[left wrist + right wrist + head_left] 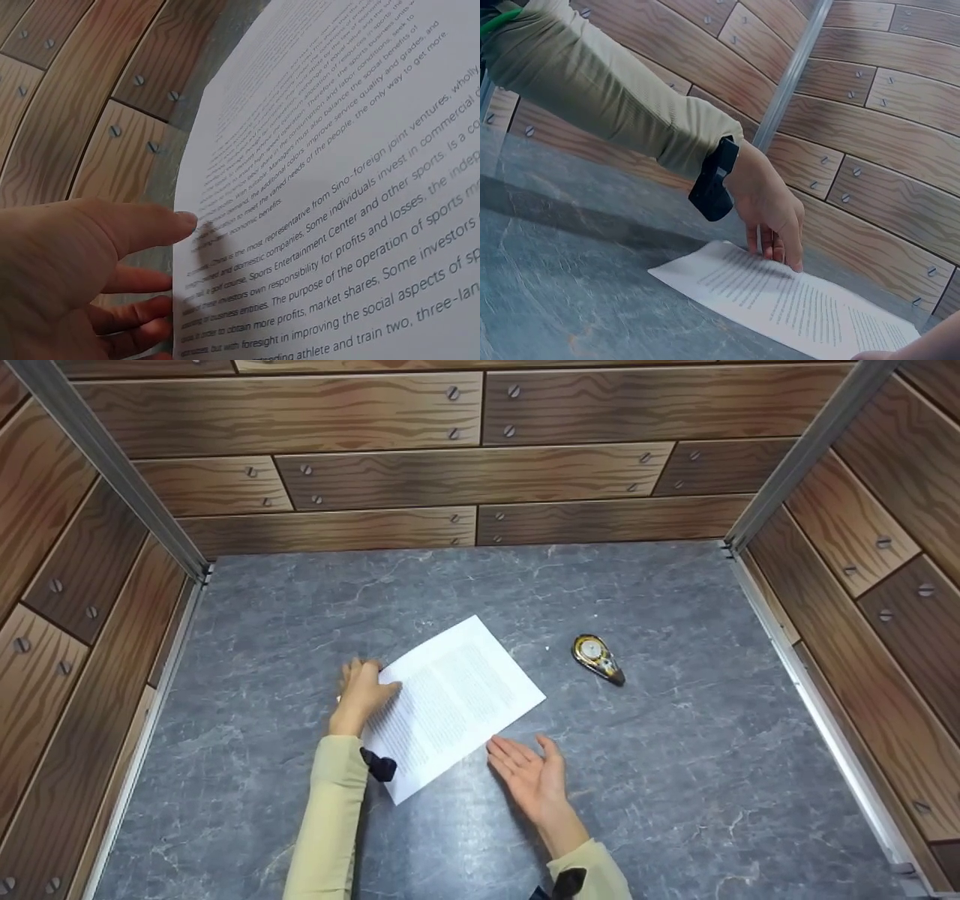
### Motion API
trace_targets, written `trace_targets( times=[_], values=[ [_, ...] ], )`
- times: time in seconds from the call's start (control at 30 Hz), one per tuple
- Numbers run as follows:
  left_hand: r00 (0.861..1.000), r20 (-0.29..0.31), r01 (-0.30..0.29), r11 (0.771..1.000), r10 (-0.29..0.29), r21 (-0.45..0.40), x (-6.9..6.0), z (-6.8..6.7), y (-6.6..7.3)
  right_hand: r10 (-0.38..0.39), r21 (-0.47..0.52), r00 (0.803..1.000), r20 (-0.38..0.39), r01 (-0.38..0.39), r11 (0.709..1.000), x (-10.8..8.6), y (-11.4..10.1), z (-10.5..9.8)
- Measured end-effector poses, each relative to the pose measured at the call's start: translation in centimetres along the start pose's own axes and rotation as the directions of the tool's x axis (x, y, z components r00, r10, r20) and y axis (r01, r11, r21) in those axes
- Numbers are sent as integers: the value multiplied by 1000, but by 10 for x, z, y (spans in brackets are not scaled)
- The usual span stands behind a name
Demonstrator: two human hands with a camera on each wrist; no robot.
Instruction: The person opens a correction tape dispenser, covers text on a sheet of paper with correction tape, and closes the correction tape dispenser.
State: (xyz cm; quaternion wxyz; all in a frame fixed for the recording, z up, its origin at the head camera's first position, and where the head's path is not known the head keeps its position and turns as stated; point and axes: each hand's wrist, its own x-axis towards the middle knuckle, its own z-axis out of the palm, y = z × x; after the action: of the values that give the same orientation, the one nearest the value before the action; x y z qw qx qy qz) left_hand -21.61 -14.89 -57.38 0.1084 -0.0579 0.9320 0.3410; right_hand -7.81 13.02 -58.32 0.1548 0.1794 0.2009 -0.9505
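A white sheet of printed paper point(457, 705) lies slantwise on the grey surface. My left hand point(364, 694) is at its left edge, thumb over the printed side and the other fingers at or under the edge. In the left wrist view, the thumb point(161, 225) reaches just over the margin, and the right wrist view shows the left hand point(769, 210) pinching the far edge. My right hand point(532, 776) is turned palm up with straight fingers, its fingertips beside the paper's lower right edge. Whether they touch it I cannot tell.
A correction tape dispenser point(596, 658) with a yellow and dark case lies right of the paper. Wood-patterned walls point(375, 480) with grey metal corner posts point(810, 454) enclose the grey marbled surface point(712, 780) at the back and both sides.
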Motion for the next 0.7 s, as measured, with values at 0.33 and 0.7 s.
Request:
trace_targets(
  times=[0.33, 0.7],
  values=[
    [998, -59, -7, 1000, 8, 19, 1, 5, -5, -89, -215, 991, -96, 67, 974, 20, -1, 5],
    [998, -66, 19, 999, -21, -41, 1, 7, -9, -261, -544, 955, -142, 145, 826, 41, 6, 9]
  ],
)
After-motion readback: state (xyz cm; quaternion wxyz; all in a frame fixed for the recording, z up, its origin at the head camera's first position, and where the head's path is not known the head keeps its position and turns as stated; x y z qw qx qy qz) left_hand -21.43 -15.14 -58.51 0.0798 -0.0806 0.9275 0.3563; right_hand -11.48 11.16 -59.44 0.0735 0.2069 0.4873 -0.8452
